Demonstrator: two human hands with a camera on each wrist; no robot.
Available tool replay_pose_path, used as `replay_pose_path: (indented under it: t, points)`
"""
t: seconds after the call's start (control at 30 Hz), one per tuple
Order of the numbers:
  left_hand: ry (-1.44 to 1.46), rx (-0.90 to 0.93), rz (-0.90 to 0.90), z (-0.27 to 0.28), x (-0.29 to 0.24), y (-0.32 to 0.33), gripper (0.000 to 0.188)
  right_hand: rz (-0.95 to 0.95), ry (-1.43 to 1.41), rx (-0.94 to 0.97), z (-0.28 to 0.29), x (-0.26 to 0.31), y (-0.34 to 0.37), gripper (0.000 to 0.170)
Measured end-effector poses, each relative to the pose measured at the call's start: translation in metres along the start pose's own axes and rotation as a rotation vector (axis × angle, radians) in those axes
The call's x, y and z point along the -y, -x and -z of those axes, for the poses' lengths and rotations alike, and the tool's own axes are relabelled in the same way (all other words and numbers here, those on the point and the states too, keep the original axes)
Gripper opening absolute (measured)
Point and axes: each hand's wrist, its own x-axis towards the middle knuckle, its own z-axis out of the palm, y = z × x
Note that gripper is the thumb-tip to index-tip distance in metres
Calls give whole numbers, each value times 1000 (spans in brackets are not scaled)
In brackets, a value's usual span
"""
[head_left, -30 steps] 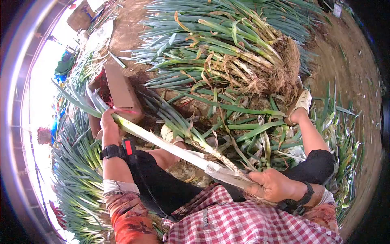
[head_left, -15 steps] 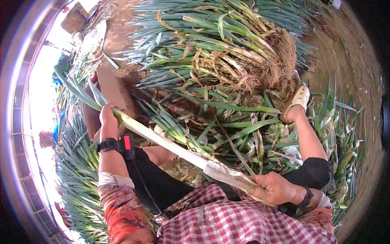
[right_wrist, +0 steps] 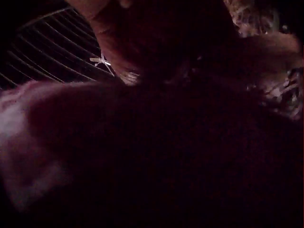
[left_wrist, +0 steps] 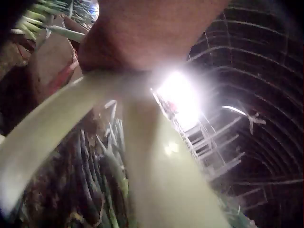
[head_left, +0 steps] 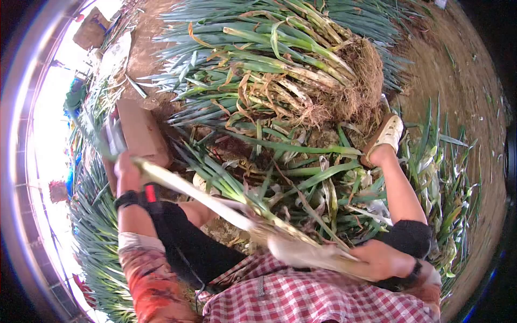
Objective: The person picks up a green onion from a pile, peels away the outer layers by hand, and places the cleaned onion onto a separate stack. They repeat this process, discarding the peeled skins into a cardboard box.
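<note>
Leek [head_left: 207, 201], one, between two hands [head_left: 127, 171] [head_left: 381, 259]

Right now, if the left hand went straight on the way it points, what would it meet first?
Apart from the green onion it holds, the left hand would probably meet the brown box first, though the depth gap is unclear.

a long green onion [head_left: 196, 192] slants between left hand [head_left: 127, 169] and right hand [head_left: 383, 260]
the left hand grips it just below its blurred green leaves [head_left: 112, 141]; the shaft is smooth, straight and white, tinged green near that grip, and slopes down toward the right hand. at the lower end, a pale, motion-blurred outer skin [head_left: 301, 253] reaches the right hand's curled fingers; the root tip is too blurred to make out.
</note>
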Motion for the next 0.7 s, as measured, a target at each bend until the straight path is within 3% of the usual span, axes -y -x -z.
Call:
replay_pose_path:
  t: [0.03, 0.07, 0.13, 0.17, 0.2, 0.27, 0.3, 0.37, 0.4, 0.47, 0.57, 0.63, 0.7]
  points:
    - [-119, -23, -102, 30, 14, -18, 19, -21, -99, 65, 13, -12, 11, 28]
    - [446, -54, 413, 49, 15, -37, 20, -16, -101, 60, 25, -23, 11, 28]
    - [440, 32, 311, 75, 46, -50, 23, -226, -52, -432, 30, -48, 12, 33]
    - [477, -80, 347, 68, 32, -49, 26, -293, 12, -683, 40, -55, 1, 36]
    - [507, -156, 168, 58, 31, -51, 29, -253, 32, -693, 50, -60, -14, 36]
    - [666, -125, 46, 27, -4, -16, 23, -435, 744, -409, 54, -70, -40, 37]
    - [761, -65, 20, 11, -25, 4, 20, -419, 761, -420, 54, -76, -51, 37]
    - [875, -12, -12, -6, -58, 31, 16, -242, 1273, -524, 52, -83, -66, 36]
    - [901, -46, -9, -11, -66, 36, 15, -157, 1250, -570, 51, -51, -78, 36]
    - [959, -141, -3, -16, -77, 45, 12, 207, 925, -926, 44, -30, -115, 33]
    - [999, -93, -41, -9, -84, 61, 12, 566, 909, -995, 23, 48, -159, 31]
    - [1007, -108, -17, -4, -83, 65, 13, 564, 842, -920, -3, 81, -190, 34]
    - [1009, -128, 12, -1, -85, 68, 13, 707, 918, -925, -21, 97, -226, 40]
